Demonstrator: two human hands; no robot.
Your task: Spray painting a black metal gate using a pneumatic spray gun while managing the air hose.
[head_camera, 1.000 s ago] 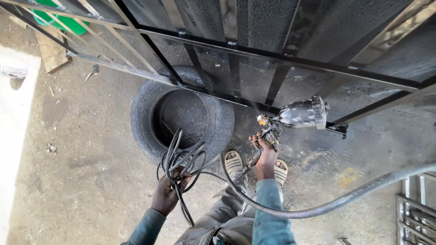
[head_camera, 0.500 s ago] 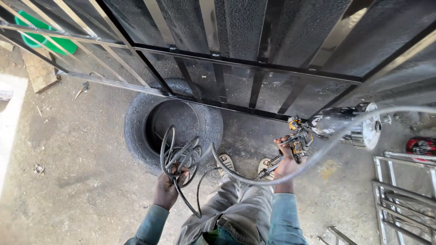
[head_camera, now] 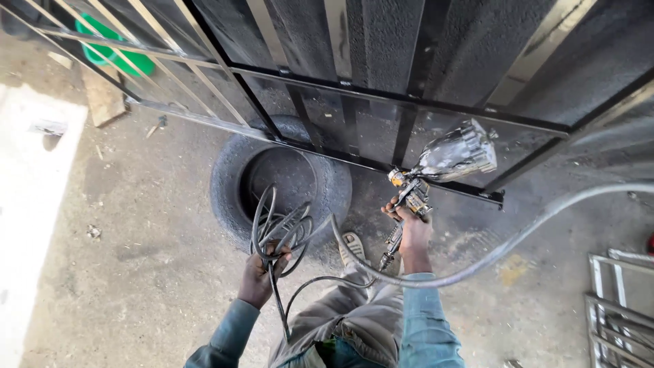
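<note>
Paint-crusted spray gun [head_camera: 436, 170] with silvery cup, centre-right of frame, right hand [head_camera: 411, 228] clamped on its grip, nozzle toward black metal gate [head_camera: 409, 82]. Left hand [head_camera: 262, 272] gripping looped black hose [head_camera: 279, 228], lower centre. Old tyre [head_camera: 228, 184] on floor behind. Green tub [head_camera: 116, 51] upper left.

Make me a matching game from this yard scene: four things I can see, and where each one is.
Things:
1. spray gun
2. coiled hose
3. tyre
4. green tub

Places:
A. flat on the ground under the gate
B. in the left hand
C. behind the bars, top left
D. in the right hand

Pairs: 1-D, 2-B, 3-A, 4-C
</note>
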